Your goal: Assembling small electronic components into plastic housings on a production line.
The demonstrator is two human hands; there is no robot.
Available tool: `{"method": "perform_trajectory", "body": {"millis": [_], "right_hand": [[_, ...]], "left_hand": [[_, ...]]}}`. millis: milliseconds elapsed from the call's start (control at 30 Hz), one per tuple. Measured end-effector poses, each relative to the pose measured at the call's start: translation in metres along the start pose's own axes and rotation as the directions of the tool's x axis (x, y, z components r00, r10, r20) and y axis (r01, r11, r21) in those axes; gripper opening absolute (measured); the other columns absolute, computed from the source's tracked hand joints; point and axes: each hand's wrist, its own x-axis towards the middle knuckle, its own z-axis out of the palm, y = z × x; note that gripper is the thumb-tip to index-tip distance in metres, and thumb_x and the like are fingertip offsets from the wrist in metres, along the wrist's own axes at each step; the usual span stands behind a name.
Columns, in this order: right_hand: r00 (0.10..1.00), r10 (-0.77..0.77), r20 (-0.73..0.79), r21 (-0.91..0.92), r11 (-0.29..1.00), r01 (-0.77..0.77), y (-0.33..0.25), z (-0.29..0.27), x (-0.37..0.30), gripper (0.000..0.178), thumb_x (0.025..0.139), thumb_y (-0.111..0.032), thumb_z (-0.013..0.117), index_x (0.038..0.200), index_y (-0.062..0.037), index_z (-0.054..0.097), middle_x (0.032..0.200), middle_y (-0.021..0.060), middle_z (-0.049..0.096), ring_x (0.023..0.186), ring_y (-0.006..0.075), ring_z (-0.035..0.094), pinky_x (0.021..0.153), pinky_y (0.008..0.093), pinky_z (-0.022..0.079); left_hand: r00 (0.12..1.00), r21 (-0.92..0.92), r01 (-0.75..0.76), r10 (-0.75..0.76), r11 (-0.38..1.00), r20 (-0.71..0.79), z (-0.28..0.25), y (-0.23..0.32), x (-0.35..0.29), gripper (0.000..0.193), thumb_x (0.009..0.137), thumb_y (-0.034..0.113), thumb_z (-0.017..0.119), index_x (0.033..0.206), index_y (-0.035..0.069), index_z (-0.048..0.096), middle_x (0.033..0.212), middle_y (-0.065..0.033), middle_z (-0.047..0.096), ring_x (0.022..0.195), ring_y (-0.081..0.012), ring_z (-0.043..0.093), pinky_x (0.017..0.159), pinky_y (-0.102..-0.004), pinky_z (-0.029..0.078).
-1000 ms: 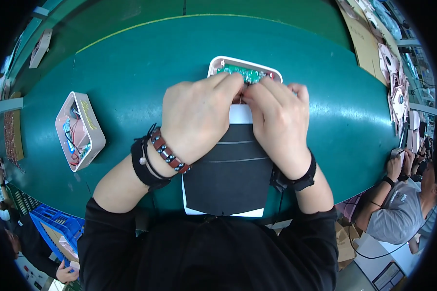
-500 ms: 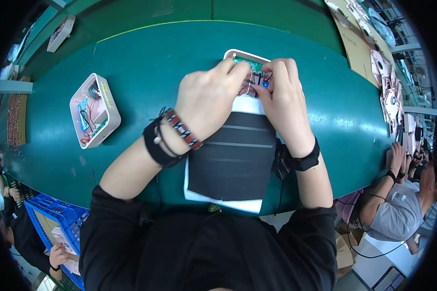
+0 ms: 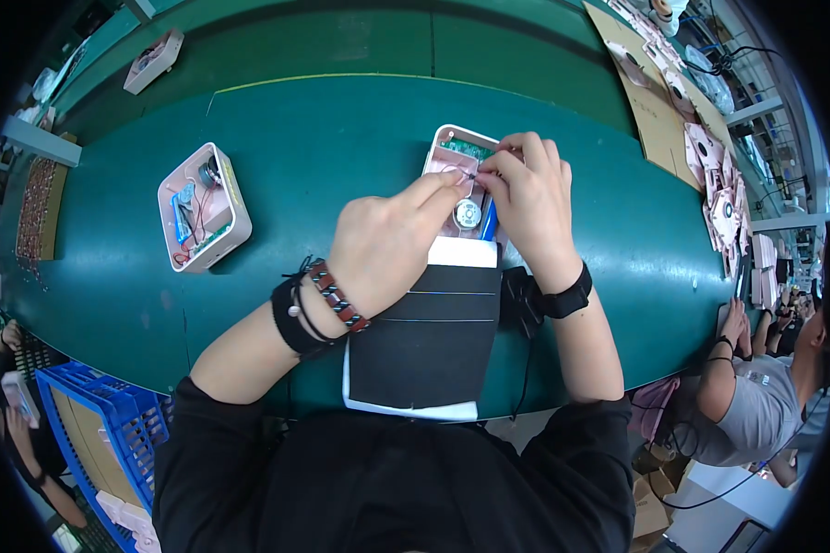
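A pale pink plastic housing (image 3: 441, 140) lies open under my hands, a green circuit board (image 3: 468, 147) at its far end. Inside it sit a round white-and-metal part (image 3: 468, 214) and a blue cylindrical cell (image 3: 489, 223). My left hand (image 3: 387, 230) is closed in a pinch over the housing, on thin wires. Fingertip to fingertip with it, my right hand (image 3: 532, 198) pinches the wires' other side; a tiny dark piece, perhaps a connector, shows between them. A black pad on white backing (image 3: 424, 341) lies just nearer than the housing.
A similar open housing (image 3: 235, 230) with a blue cell and wires stands at left on the green table (image 3: 323, 147); another housing (image 3: 154, 62) lies far left. Pink parts on cardboard (image 3: 659, 120) line the right. A blue crate (image 3: 111, 405) and co-workers flank the table.
My view has shifted slightly. My fingers have drawn together above the housing's middle, uncovering the round part and blue cell; earlier they were deeper in, near the board.
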Motion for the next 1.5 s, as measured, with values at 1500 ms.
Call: {"method": "perform_trajectory", "body": {"millis": [1500], "right_hand": [[0.858, -0.374, 0.353, 0.203, 0.926, 0.319, 0.007, -0.006, -0.026, 0.030, 0.076, -0.012, 0.069, 0.106, -0.0140, 0.062, 0.128, 0.0040, 0.055, 0.138, 0.0243, 0.038, 0.111, 0.0453, 0.030]], "left_hand": [[0.990, -0.425, 0.075, -0.118, 0.902, -0.076, -0.088, -0.006, -0.018, 0.019, 0.083, -0.010, 0.053, 0.098, 0.002, 0.054, 0.114, -0.0141, 0.063, 0.093, -0.0296, 0.065, 0.072, -0.0335, 0.053]]}}
